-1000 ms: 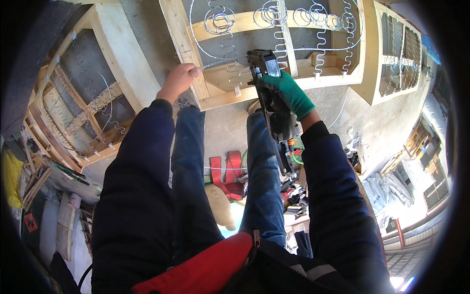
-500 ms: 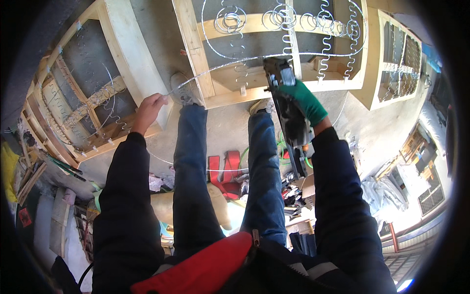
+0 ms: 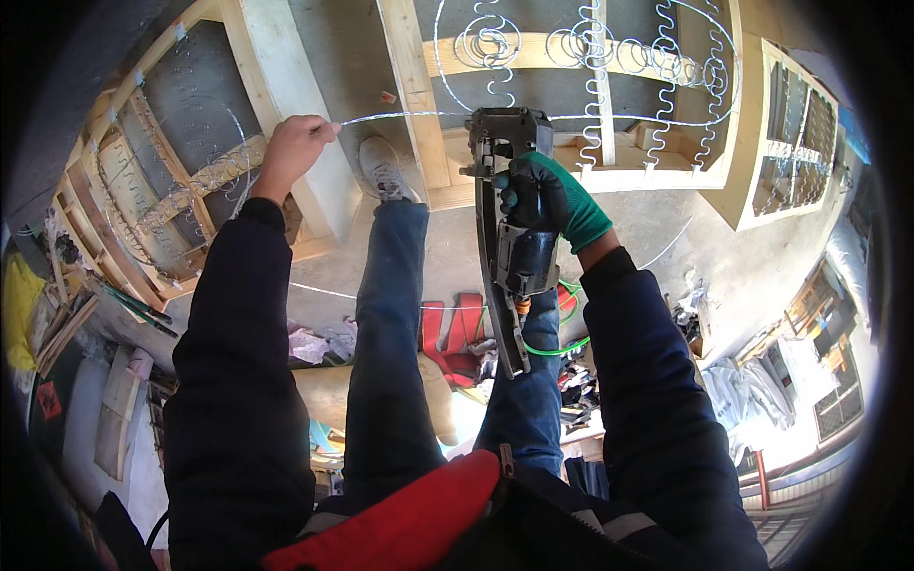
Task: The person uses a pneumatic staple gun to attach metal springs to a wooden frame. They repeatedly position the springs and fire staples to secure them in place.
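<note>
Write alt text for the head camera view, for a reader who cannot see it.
Seen from above, a person's green-gloved right hand grips a pneumatic staple gun over a wooden furniture frame strung with coil springs. The bare left hand pinches a thin wire that runs toward the gun. One shoe stands on the frame.

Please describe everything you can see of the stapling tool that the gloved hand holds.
The stapling tool is a dark grey, metal-looking pneumatic gun with a boxy head, a round body and a long narrow magazine that points toward the person. A green hose joins near its lower end. The right hand, in a green glove, grips its handle. Its head is held at the pale wooden frame, near the wire springs; whether it touches the wood cannot be told.
</note>
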A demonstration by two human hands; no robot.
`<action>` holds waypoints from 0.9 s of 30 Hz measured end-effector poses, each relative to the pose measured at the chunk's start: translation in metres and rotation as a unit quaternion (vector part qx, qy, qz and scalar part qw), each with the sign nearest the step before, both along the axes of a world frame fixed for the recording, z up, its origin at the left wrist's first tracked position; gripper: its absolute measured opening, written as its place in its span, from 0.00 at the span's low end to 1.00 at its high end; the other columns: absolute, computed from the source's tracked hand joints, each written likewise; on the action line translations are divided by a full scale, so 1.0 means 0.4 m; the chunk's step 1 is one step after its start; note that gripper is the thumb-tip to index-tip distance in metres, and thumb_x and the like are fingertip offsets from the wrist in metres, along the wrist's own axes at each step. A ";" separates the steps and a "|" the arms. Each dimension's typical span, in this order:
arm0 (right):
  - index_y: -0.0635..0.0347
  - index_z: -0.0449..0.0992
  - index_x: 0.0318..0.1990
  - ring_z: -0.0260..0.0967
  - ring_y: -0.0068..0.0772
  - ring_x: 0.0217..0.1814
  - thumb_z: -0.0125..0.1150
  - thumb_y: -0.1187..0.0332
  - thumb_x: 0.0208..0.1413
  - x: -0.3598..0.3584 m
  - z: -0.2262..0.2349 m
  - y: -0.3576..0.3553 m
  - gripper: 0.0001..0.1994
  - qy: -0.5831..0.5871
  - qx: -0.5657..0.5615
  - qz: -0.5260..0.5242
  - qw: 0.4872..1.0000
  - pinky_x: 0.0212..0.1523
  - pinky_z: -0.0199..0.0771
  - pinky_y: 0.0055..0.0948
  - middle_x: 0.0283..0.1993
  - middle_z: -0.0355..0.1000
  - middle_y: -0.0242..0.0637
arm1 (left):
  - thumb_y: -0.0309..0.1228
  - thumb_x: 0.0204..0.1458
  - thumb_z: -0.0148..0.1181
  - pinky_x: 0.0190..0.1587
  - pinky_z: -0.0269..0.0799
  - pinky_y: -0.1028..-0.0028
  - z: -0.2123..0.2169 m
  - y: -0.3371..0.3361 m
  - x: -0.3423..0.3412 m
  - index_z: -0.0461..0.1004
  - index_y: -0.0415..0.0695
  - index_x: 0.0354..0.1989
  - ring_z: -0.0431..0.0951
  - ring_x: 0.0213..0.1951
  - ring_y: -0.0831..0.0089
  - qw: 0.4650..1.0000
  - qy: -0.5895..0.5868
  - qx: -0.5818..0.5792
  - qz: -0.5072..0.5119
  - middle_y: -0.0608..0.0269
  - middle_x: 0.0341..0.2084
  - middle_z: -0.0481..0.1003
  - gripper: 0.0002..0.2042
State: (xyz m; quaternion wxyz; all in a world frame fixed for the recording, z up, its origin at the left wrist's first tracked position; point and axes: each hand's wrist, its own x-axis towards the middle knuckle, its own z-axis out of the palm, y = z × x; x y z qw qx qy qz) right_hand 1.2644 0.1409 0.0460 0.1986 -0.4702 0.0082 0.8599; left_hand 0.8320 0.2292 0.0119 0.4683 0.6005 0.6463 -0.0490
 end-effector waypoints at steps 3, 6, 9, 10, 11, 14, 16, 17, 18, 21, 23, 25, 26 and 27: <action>0.57 0.80 0.45 0.77 0.28 0.36 0.62 0.58 0.68 -0.028 -0.003 0.008 0.12 -0.029 0.047 0.038 0.998 0.41 0.79 0.30 0.40 0.80 0.34 | 0.48 0.62 0.62 0.39 0.73 0.56 -0.001 0.008 0.003 0.82 0.37 0.35 0.79 0.33 0.45 1.000 0.012 -0.007 -0.011 0.43 0.26 0.78 0.22; 0.57 0.81 0.44 0.77 0.26 0.36 0.62 0.57 0.68 -0.061 0.014 0.015 0.13 -0.080 0.074 0.031 0.994 0.41 0.79 0.27 0.38 0.79 0.33 | 0.48 0.63 0.62 0.39 0.73 0.55 -0.009 0.012 0.008 0.81 0.37 0.36 0.78 0.33 0.42 1.000 0.015 -0.005 -0.002 0.41 0.27 0.78 0.21; 0.57 0.81 0.43 0.76 0.23 0.34 0.60 0.55 0.69 -0.109 0.028 0.014 0.14 -0.153 0.116 0.020 0.981 0.39 0.78 0.25 0.34 0.77 0.30 | 0.48 0.63 0.61 0.40 0.73 0.53 -0.016 0.020 0.008 0.82 0.38 0.37 0.78 0.35 0.40 1.000 0.028 -0.003 -0.010 0.41 0.28 0.78 0.21; 0.57 0.81 0.44 0.76 0.23 0.33 0.60 0.55 0.70 -0.125 0.029 0.015 0.14 -0.160 0.132 0.015 0.978 0.38 0.78 0.25 0.33 0.76 0.30 | 0.48 0.63 0.61 0.40 0.73 0.53 -0.019 0.027 0.008 0.82 0.38 0.37 0.78 0.35 0.40 0.999 0.033 -0.002 -0.019 0.41 0.28 0.78 0.21; 0.57 0.81 0.44 0.76 0.23 0.32 0.59 0.55 0.70 -0.138 0.029 0.015 0.14 -0.171 0.152 0.009 0.973 0.37 0.78 0.26 0.32 0.76 0.29 | 0.48 0.63 0.61 0.41 0.73 0.52 -0.021 0.033 0.008 0.82 0.38 0.37 0.79 0.36 0.40 0.999 0.034 0.013 -0.028 0.41 0.29 0.79 0.21; 0.55 0.80 0.39 0.73 0.25 0.27 0.61 0.55 0.68 -0.179 0.016 0.024 0.14 -0.155 0.047 -0.057 0.985 0.29 0.74 0.27 0.29 0.75 0.32 | 0.47 0.63 0.62 0.43 0.74 0.51 -0.023 0.061 0.014 0.81 0.38 0.36 0.80 0.39 0.40 0.998 0.037 0.041 -0.036 0.41 0.31 0.80 0.20; 0.55 0.79 0.37 0.72 0.26 0.25 0.62 0.55 0.67 -0.194 0.013 0.031 0.13 -0.144 -0.004 -0.085 0.986 0.27 0.73 0.27 0.28 0.75 0.33 | 0.47 0.63 0.62 0.44 0.75 0.50 -0.021 0.081 0.025 0.81 0.38 0.34 0.81 0.41 0.40 0.998 0.048 0.031 -0.020 0.42 0.32 0.81 0.20; 0.54 0.79 0.38 0.72 0.26 0.24 0.62 0.55 0.67 -0.198 0.011 0.037 0.13 -0.144 -0.020 -0.085 0.986 0.27 0.73 0.27 0.28 0.75 0.33 | 0.47 0.63 0.62 0.45 0.75 0.50 -0.019 0.092 0.032 0.81 0.39 0.34 0.81 0.41 0.40 0.997 0.060 0.031 -0.023 0.43 0.33 0.81 0.20; 0.54 0.79 0.39 0.72 0.27 0.24 0.62 0.55 0.67 -0.200 0.011 0.042 0.13 -0.143 -0.035 -0.085 0.985 0.27 0.74 0.28 0.29 0.75 0.34 | 0.47 0.63 0.62 0.45 0.75 0.50 -0.016 0.103 0.039 0.81 0.39 0.34 0.81 0.42 0.40 0.996 0.075 0.026 -0.026 0.43 0.34 0.82 0.20; 0.53 0.79 0.45 0.76 0.30 0.27 0.66 0.53 0.66 -0.203 0.014 0.059 0.14 -0.148 -0.047 -0.119 0.981 0.32 0.81 0.31 0.30 0.77 0.34 | 0.46 0.64 0.61 0.46 0.75 0.49 -0.003 0.135 0.060 0.82 0.41 0.36 0.81 0.43 0.41 0.991 0.104 0.069 -0.054 0.46 0.36 0.83 0.18; 0.52 0.79 0.46 0.77 0.31 0.28 0.66 0.52 0.66 -0.193 0.019 0.073 0.14 -0.118 -0.048 -0.114 0.985 0.32 0.82 0.31 0.31 0.77 0.34 | 0.45 0.65 0.61 0.46 0.74 0.49 0.008 0.156 0.071 0.82 0.42 0.38 0.81 0.44 0.42 0.985 0.113 0.105 -0.072 0.46 0.38 0.82 0.17; 0.52 0.79 0.46 0.77 0.31 0.28 0.66 0.52 0.66 -0.185 0.022 0.081 0.14 -0.095 -0.049 -0.106 0.989 0.31 0.82 0.30 0.31 0.77 0.34 | 0.45 0.66 0.61 0.47 0.73 0.50 0.017 0.172 0.082 0.81 0.41 0.39 0.80 0.44 0.42 0.982 0.115 0.127 -0.083 0.45 0.39 0.81 0.17; 0.51 0.78 0.46 0.77 0.31 0.28 0.66 0.52 0.66 -0.179 0.021 0.087 0.14 -0.081 -0.043 -0.103 0.990 0.31 0.82 0.30 0.31 0.77 0.34 | 0.45 0.66 0.61 0.47 0.74 0.50 0.019 0.180 0.088 0.81 0.42 0.40 0.80 0.44 0.42 0.982 0.117 0.118 -0.083 0.46 0.40 0.81 0.17; 0.51 0.78 0.46 0.78 0.31 0.29 0.66 0.52 0.66 -0.174 0.020 0.090 0.14 -0.060 -0.038 -0.105 0.992 0.31 0.82 0.30 0.32 0.78 0.34 | 0.45 0.66 0.61 0.47 0.74 0.50 0.021 0.185 0.093 0.82 0.42 0.40 0.80 0.45 0.43 0.983 0.122 0.108 -0.082 0.47 0.40 0.82 0.17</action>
